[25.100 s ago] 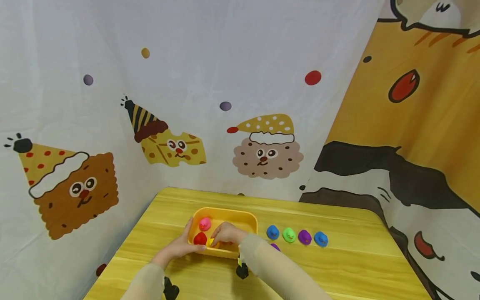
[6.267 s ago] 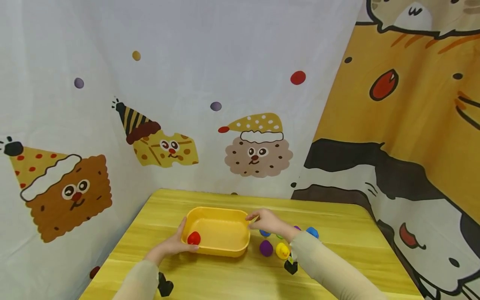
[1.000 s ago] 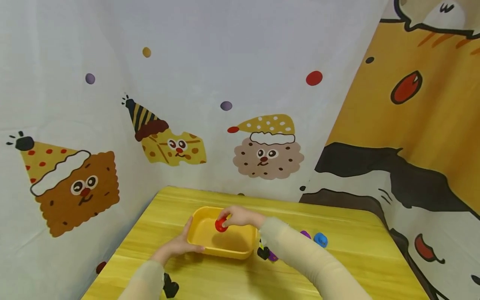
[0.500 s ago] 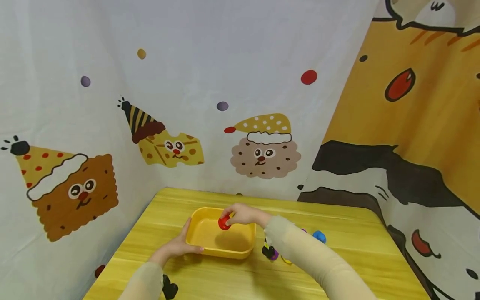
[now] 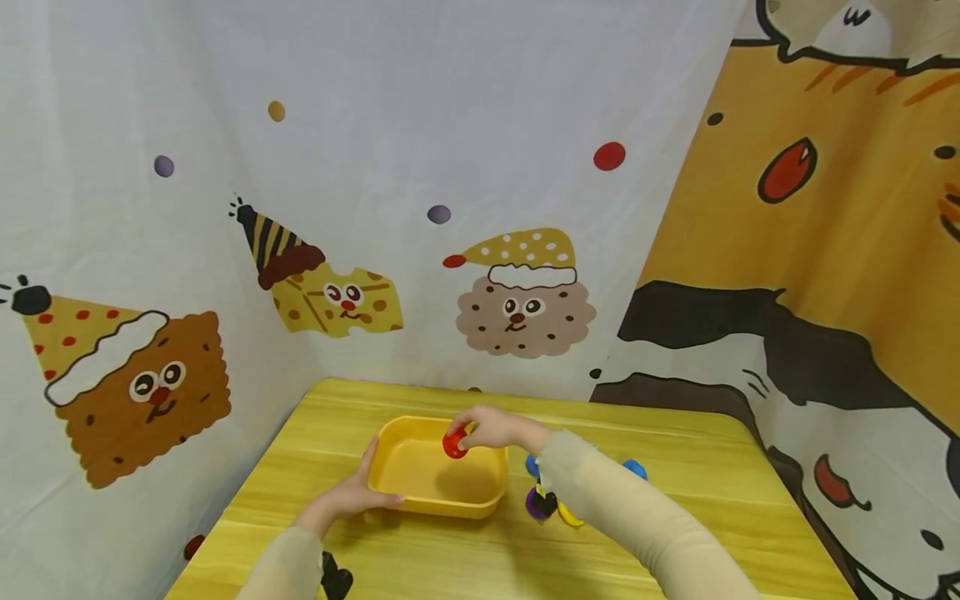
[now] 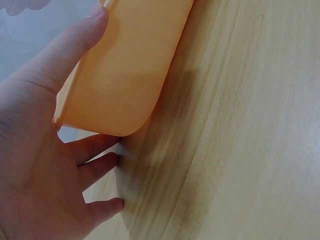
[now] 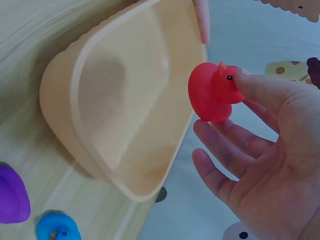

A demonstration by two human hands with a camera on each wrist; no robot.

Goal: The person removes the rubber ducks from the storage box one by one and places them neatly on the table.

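Note:
My right hand pinches a small red rubber duck between thumb and fingertips. The duck is held up over the far right part of a yellow plastic tub, with its orange beak and black eye showing in the right wrist view. At the tub's near left corner, my left hand holds the tub. Its thumb lies along the front rim, and the other fingers spread by the left end, close to the tabletop in the left wrist view. The tub's inner floor shows bare in the right wrist view.
Right of the tub on the wooden table lie a purple duck, a blue duck, a yellow toy and another blue one. My right forearm covers part of that group. A printed cloth hangs behind.
The red duck, in the tub's near left corner about six seconds ago, is now in my right hand, drifting slightly right. Pink and yellow ducks seen earlier in the tub have left it.

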